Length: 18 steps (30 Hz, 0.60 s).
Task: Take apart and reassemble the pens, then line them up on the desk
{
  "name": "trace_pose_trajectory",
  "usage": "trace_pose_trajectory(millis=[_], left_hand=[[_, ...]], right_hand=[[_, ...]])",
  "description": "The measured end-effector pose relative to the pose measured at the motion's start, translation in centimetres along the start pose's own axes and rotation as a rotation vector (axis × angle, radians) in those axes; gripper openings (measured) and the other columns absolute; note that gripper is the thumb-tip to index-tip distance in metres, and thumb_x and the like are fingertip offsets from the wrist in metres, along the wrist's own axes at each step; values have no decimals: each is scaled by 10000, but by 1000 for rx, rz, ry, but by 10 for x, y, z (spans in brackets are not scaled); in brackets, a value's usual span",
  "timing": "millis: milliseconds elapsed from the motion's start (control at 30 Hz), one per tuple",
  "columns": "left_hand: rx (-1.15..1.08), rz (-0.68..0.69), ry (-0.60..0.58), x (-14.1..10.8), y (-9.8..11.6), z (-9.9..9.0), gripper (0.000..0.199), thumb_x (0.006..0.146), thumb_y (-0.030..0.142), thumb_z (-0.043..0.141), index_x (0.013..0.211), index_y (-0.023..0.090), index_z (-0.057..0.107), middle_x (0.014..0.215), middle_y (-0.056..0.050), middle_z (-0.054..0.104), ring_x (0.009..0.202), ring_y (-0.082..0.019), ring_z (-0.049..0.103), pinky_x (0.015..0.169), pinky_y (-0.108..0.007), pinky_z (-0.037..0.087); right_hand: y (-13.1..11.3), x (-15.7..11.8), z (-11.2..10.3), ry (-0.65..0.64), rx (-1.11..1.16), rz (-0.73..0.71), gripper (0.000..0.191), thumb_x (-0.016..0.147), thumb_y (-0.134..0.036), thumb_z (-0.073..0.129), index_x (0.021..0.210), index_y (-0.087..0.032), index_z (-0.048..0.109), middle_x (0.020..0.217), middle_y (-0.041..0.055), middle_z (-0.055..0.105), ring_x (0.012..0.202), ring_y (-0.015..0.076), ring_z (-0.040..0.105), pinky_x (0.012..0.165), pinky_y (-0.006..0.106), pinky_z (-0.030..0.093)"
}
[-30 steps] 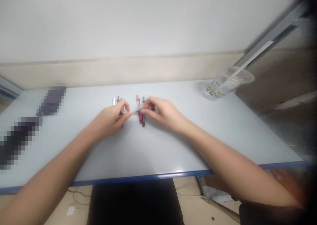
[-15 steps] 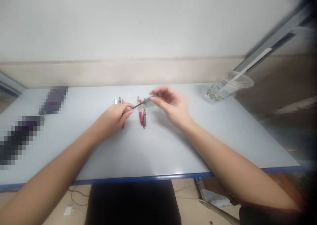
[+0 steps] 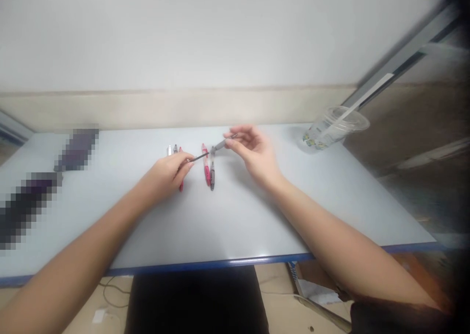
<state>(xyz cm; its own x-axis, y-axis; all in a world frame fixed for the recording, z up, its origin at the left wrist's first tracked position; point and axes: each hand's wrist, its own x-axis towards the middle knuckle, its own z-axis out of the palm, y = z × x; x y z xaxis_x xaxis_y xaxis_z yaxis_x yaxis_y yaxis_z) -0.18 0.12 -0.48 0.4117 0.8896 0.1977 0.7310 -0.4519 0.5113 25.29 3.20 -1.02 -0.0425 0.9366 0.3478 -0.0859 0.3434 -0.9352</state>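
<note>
The left hand [image 3: 166, 175] and right hand [image 3: 253, 150] are raised above the worktop [image 3: 235, 226], on either side of a pink retractable pen [image 3: 206, 170]. The left hand is curled shut, pinching a thin dark pen refill [image 3: 200, 157] that runs rightward across the pink pen's upper end. Up and to the right of the pink pen, the right hand pinches a grey pen barrel [image 3: 222, 144] between thumb and forefinger, its other fingers loosely open. Refill and barrel lie along one long axis, slanting up to the right, with their ends just beside each other; whether they touch is too small to tell. A dark grey pen [image 3: 212, 179] lies just right of the pink pen, more pens [image 3: 172, 150] lie to its left, and a clear plastic cup [image 3: 332, 131] stands well to its right.
</note>
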Motion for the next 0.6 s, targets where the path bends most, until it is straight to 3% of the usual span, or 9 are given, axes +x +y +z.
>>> trace_pose_trajectory(millis=[133,367,467,600], left_hand=[[-48,13,-16,-1,4,1,318,1076,345,394,970,216,665,708,8,632,652,-169,597,712,-307,477],[-56,129,25,-3,8,4,279,1064,286,436,914,218,661,719,1,671,674,-168,625,687,-291,477],[-22,174,50,-3,4,5,256,1066,275,468,970,210,696,766,-14,721,730,-178,663,737,-296,507],[53,250,113,-3,0,5,278,1084,356,512,1059,203,743,895,-62,787,837,-211,706,815,-328,536]], right_hand=[[0,-1,2,-48,99,103,377,754,-374,912,1006,-217,680,1059,57,801,946,197,755,976,425,617],[-8,-7,2,-280,57,165,352,748,-372,937,940,-221,683,1052,48,778,1017,220,770,979,414,601],[-13,-10,3,-322,-70,121,326,813,-427,891,961,-219,689,923,25,735,873,187,730,861,360,586],[-18,-15,7,-363,-279,82,303,1020,-514,643,1003,-213,671,705,-19,610,648,146,590,674,303,491]])
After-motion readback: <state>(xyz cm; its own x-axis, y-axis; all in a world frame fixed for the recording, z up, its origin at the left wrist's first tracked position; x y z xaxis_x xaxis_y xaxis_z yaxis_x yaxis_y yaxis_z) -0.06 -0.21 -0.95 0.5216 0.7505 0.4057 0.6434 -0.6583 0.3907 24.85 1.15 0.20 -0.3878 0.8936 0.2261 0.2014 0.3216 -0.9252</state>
